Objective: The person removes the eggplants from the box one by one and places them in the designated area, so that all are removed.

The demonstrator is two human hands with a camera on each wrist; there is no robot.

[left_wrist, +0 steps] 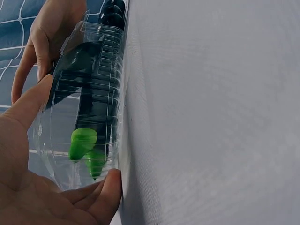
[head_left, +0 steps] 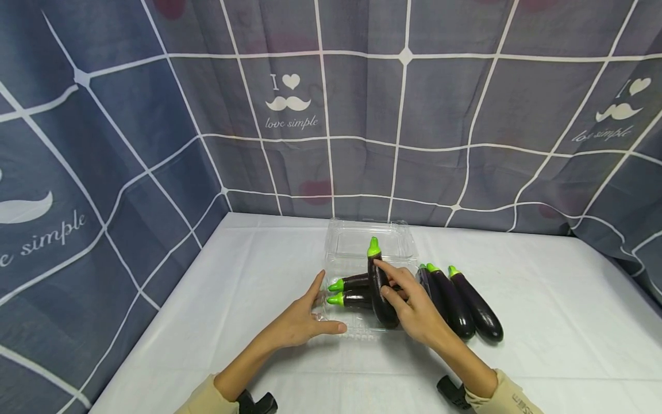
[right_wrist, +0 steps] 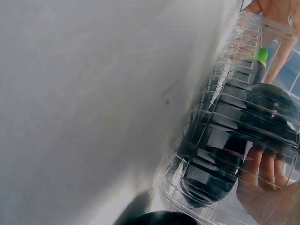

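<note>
My right hand (head_left: 414, 307) grips a dark purple eggplant (head_left: 380, 287) with a bright green cap, held above a clear plastic clamshell box (head_left: 369, 234). The eggplant's cap points to the back. Beneath it, crosswise in the box, lie two more eggplants (head_left: 353, 298), their green caps toward the left. Spread at the box's left end, my left hand (head_left: 297, 322) touches its side with thumb and fingers. In the left wrist view, the caps (left_wrist: 83, 143) show through the ribbed wall. The right wrist view shows the held eggplant (right_wrist: 269, 110) through the plastic.
Several eggplants (head_left: 476, 310) lie side by side on the white table (head_left: 558, 310), right of the box. The box's lid stands open at the back. A grey checked curtain (head_left: 362, 115) hangs behind the table and along its sides.
</note>
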